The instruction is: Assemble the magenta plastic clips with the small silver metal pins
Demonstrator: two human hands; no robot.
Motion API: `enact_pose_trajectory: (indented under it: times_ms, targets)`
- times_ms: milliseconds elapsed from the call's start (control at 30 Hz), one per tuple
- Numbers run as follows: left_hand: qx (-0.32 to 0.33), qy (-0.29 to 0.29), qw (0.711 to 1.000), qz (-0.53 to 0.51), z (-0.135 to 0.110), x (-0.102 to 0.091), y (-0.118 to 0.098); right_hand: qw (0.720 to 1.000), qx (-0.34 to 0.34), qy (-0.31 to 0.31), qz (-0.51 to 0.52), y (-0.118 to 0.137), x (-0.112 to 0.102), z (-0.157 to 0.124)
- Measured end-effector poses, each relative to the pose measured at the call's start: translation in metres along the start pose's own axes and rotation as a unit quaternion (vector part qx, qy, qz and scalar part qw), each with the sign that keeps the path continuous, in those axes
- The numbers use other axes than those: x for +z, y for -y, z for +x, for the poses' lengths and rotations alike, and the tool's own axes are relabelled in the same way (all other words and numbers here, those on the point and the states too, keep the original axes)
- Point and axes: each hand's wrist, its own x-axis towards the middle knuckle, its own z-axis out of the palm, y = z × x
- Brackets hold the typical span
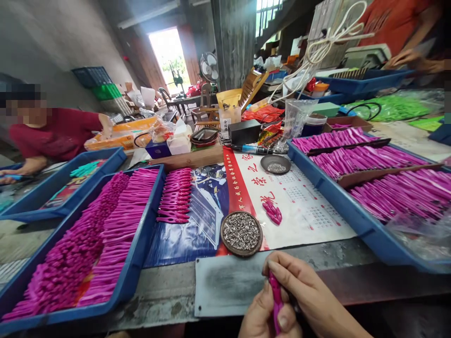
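Observation:
My left hand (264, 312) is closed round the lower part of a magenta plastic handle (276, 298), which stands nearly upright. At its top end, my right hand (299, 277) pinches the same handle; the fingers cover the tip. Both hands are just over the near table edge, beside a grey plate (225, 286). Beyond them, a round brown bowl (223, 237) holds many small shiny metal pieces. A few magenta pieces (272, 213) lie on the calendar sheet (313, 230). To the left is a neat row of magenta handles (176, 195).
Blue trays of magenta handles stand left (139, 256) and right (326, 199). A dark dish (287, 165) holds small metal bits. Behind are a blue pen-like tool (250, 149) and a black box (244, 132). Co-workers sit left (66, 129) and stand right (391, 23).

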Motion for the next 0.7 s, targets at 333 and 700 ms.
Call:
enact_pose_trajectory:
  times_ms: [333, 700]
  targets:
    - [0.039, 0.036, 0.998, 0.014, -0.002, -0.002, -0.014, 0.991, -0.087, 0.031, -0.092, 0.012, 0.008, 0.012]
    - [0.06, 0.098, 0.993, 0.031, -0.008, 0.024, -0.039, 0.944, -0.172, 0.057, -0.276, 0.026, 0.003, 0.04]
